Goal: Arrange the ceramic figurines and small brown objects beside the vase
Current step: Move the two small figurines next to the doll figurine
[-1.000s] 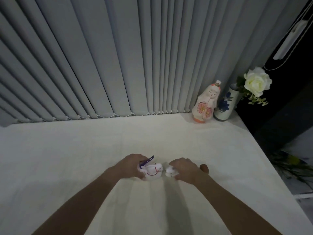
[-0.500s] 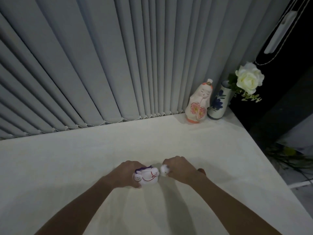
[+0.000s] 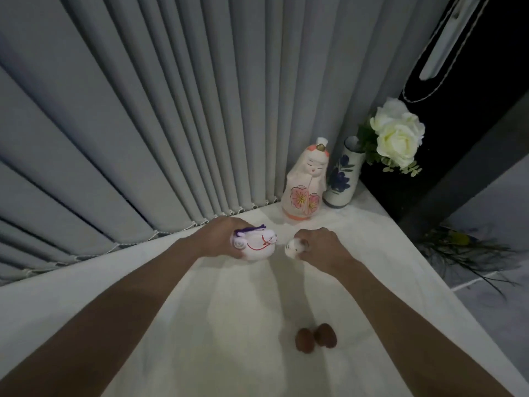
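Observation:
My left hand (image 3: pixel 219 239) grips a white ceramic animal figurine (image 3: pixel 256 244) with red lines and a purple cord, held above the table. My right hand (image 3: pixel 322 246) holds a smaller white figurine (image 3: pixel 293 247) just to its right. Both are lifted in front of a tall pink-and-white doll figurine (image 3: pixel 305 184), which stands next to the white vase with blue flowers (image 3: pixel 342 179) at the table's far right corner. A white rose (image 3: pixel 398 136) sticks out of the vase. Two small brown objects (image 3: pixel 315 338) lie side by side on the white table (image 3: pixel 229 325) between my forearms.
Grey vertical blinds (image 3: pixel 171 110) hang along the table's far edge. The table's right edge (image 3: pixel 446 285) drops off to a dark area where green stems (image 3: pixel 469 253) lie on the floor.
Both hands have lifted their figurines off the table and carried them away from me toward the doll and vase. The two brown objects, earlier mostly hidden by my right hand, are now left behind.

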The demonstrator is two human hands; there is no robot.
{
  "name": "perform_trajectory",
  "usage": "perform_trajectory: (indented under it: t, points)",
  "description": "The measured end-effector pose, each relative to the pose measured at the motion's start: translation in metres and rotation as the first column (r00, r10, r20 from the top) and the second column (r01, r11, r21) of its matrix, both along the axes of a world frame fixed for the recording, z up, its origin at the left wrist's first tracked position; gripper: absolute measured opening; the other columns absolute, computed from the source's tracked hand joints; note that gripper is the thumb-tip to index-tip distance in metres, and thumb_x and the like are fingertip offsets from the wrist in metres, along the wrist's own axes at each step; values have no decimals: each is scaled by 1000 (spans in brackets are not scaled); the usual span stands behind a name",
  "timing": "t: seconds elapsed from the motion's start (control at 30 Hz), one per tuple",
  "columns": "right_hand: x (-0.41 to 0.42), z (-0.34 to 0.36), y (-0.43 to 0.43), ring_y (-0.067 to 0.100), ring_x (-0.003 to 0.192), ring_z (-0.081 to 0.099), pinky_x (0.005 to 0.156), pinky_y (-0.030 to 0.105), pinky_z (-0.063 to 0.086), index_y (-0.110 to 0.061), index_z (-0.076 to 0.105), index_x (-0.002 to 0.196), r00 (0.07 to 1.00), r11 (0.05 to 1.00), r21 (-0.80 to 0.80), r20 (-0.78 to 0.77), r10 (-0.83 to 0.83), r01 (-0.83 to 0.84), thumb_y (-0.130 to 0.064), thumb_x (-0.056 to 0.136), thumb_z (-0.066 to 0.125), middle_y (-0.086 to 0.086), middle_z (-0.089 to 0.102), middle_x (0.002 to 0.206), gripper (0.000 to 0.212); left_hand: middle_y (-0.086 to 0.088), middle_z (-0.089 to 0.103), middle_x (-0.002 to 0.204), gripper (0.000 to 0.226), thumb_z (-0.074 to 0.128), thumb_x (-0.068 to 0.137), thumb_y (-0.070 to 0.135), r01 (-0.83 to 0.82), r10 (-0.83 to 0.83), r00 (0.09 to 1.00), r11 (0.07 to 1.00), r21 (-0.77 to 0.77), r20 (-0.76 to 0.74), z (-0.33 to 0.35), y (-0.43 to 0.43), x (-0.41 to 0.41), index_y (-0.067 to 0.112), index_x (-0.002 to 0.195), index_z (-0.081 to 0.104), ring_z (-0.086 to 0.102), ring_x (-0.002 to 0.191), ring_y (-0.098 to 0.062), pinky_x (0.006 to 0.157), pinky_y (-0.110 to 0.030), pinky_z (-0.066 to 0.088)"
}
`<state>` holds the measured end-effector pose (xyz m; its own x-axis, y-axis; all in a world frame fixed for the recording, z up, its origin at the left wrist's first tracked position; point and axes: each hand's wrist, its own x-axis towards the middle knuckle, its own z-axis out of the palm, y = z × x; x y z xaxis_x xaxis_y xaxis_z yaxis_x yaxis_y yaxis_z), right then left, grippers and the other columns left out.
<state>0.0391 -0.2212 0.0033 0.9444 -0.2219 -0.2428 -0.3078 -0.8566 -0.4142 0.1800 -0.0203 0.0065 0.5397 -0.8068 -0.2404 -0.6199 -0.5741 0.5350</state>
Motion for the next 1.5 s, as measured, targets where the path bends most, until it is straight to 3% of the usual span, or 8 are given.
perform_trajectory:
  t: [0.1,0.23,0.5,0.97,1.07,1.2,1.37,1.5]
  points:
    - [15,-5,-13,28,101,60,80,30,42,-13,60,110,998,998,11,-7,-64,64,-19,80,61,10,69,106,31,-2,73,100,59,75,58,25,38,-38,999,999,7,24,-4,-27,26,26,116,65,66,92,-19,69,-25,42]
    - [29,-16,-22,29,102,61,79,25,41,-22,57,122,997,996,23,2,-82,82,-17,81,60,10,68,112,41,-7,73,101,53,80,62,17,56,-56,998,997,45,2,-15,-53,49,21,113,66,66,92,-25,74,-31,50]
    - [46,-31,-28,31,105,59,92,37,48,-17,53,125,994,997,-20,-73,-77,76,-19,85,56,14,65,117,40,-8,73,104,53,82,63,15,121,-113,991,987,110,-73,-27,-78,69,16,113,65,66,94,-26,80,-40,54]
    - [54,-39,-24,29,108,55,91,33,42,-12,54,119,987,986,-118,-94,-130,118,-18,85,59,13,63,118,35,-12,71,103,51,82,62,17,186,-183,982,959,212,-37,-19,-84,72,14,109,62,64,87,-25,79,-45,55]
    - [52,-36,-24,29,107,57,90,33,44,-13,54,119,986,985,-114,-93,-142,131,-23,82,63,13,64,116,39,-5,68,116,71,86,61,20,197,-197,980,960,201,-17,-15,-82,69,21,125,56,63,102,-24,87,-40,56]
    - [46,-28,-22,29,106,59,91,34,46,-14,55,119,984,983,-108,-82,-157,147,-25,81,64,12,66,114,41,-3,48,145,92,86,63,22,204,-215,976,962,181,45,-5,-74,65,22,141,38,43,133,-23,107,-35,38]
    - [30,-11,-20,27,112,56,96,33,44,-14,52,126,986,984,-106,-68,-151,143,-24,83,65,12,63,121,46,-1,40,151,93,86,63,22,147,-158,982,983,109,100,15,-53,48,20,143,36,31,142,-17,112,-31,29]
    - [8,7,-16,27,110,57,91,32,45,-10,55,118,987,977,-169,-71,-141,128,-24,82,66,11,63,120,40,0,37,152,94,86,64,23,99,-102,988,995,31,120,30,-31,19,18,143,36,28,143,-13,117,-32,28]
